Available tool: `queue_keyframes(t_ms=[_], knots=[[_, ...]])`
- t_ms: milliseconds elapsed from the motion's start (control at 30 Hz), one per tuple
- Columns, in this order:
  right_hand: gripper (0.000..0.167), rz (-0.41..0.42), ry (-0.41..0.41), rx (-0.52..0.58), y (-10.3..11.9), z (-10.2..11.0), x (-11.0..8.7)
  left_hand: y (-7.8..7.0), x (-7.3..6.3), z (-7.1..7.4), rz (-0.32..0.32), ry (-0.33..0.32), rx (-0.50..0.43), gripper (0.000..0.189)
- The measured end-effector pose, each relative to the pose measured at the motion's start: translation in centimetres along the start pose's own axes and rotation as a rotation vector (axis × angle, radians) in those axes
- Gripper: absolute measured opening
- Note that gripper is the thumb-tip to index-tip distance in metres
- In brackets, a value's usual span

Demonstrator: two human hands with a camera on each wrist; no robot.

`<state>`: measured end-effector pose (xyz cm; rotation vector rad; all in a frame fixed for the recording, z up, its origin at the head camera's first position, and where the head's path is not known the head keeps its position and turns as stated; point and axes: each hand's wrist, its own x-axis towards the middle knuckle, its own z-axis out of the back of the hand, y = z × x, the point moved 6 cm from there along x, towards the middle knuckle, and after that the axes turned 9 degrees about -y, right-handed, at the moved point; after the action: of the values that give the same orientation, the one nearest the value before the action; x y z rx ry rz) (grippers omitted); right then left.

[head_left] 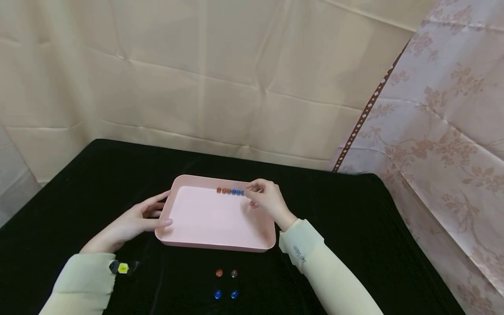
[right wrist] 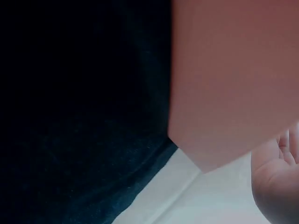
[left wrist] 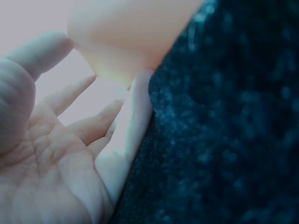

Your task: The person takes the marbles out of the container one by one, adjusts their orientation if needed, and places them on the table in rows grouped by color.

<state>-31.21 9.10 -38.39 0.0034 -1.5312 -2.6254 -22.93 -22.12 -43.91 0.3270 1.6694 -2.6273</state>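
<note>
A pink tray [head_left: 212, 246] lies on the black cloth. My left hand [head_left: 131, 225] grips its left side, with the thumb over the rim and the other fingers along the outside wall; the left wrist view shows this hand [left wrist: 60, 154] around the tray's corner [left wrist: 126, 42]. Inside, along the far wall, runs a row of orange-brown marbles [head_left: 224, 191] followed by blue marbles [head_left: 236, 192]. At the row's right end my right hand [head_left: 267, 199] pinches the last blue marble [head_left: 243, 193], partly hidden by the fingertips. The tray wall [right wrist: 233, 84] covers much of the right wrist view.
In front of the tray, two orange-brown marbles [head_left: 219, 273] sit above two blue marbles [head_left: 218, 294] on the black cloth [head_left: 189, 280]. A beige curtain [head_left: 177, 87] hangs behind the table, and a flowered cloth [head_left: 445, 131] hangs at the right.
</note>
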Motion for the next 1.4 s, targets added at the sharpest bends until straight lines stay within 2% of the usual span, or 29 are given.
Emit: queue_keyframes(t_ms=[200, 533, 767, 900, 1167, 1400], knots=[[0.02, -0.011, -0.037, -0.025, -0.7, -0.4, 0.5, 0.0, 0.1, -0.2, -0.009, 0.003, -0.006, 0.087], [0.02, 0.002, -0.037, -0.114, -1.5, -1.2, 1.2, -0.3, 0.0, -0.1, 0.0, 0.011, -0.016, 0.087], [0.022, -0.024, -0.017, -0.138, -1.7, -1.5, 1.5, -0.1, -0.1, 0.1, 0.003, 0.012, -0.01, 0.087], [0.024, -0.021, 0.005, -0.198, -1.8, -1.8, 1.6, -0.1, -0.1, 0.1, 0.002, 0.013, -0.011, 0.087], [0.032, 0.054, 0.041, -0.375, -1.8, -2.2, 1.6, -0.1, 0.0, 0.1, -0.004, 0.011, -0.017, 0.087], [0.022, 0.2, 0.067, -0.481, -1.5, -2.5, 1.5, -0.1, 0.1, 0.0, 0.001, 0.008, -0.018, 0.086]])
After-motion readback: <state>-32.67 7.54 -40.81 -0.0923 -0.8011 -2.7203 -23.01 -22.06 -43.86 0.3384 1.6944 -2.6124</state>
